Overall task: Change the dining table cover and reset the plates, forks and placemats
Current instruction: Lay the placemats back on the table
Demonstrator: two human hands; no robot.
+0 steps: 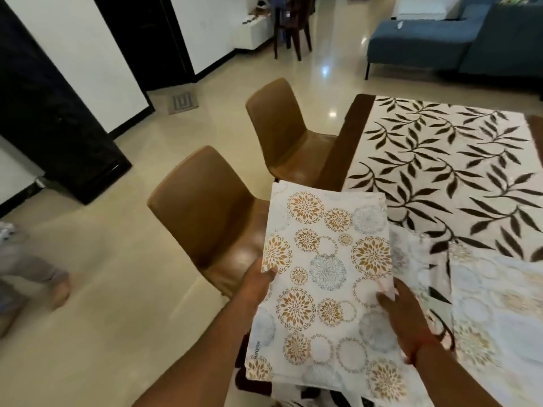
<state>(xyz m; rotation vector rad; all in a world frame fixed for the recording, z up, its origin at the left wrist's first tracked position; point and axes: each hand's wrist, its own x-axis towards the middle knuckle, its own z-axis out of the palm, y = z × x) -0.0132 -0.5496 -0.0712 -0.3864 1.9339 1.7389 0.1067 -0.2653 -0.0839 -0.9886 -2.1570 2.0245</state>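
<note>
While I hold the folded cover (323, 277) up over the near left corner of the table (349, 142), both my hands are on it. It is white with gold and grey round flowers, a flat oblong held lengthwise away from me, and its far end reaches over the table edge. My left hand (258, 282) grips its left edge at 9 o'clock, thumb on top and fingers curled underneath. My right hand (402, 312) holds the right edge at 3 o'clock, thumb pressed on the top face; the other fingers are hidden beneath, so I cannot tell how they lie. A red thread (417, 352) circles that wrist.

At 3 o'clock of the cover more of the same flowered cloth (493, 312) lies spread on the table, blurred. Beyond it, toward 1 o'clock, the table wears a cream leaf cover (440, 160) with dark leaves, and bare brown wood shows along its left side.

Two brown chairs stand along that side: the near chair (205, 207) at 10 o'clock, the far chair (279, 127) at 12. On the pale floor (117, 274) at 9 o'clock a person's leg (32, 271) shows at the frame's edge. A blue sofa (435, 39) stands far off at 1 o'clock and a dark wooden chair (291, 27) at 12.
</note>
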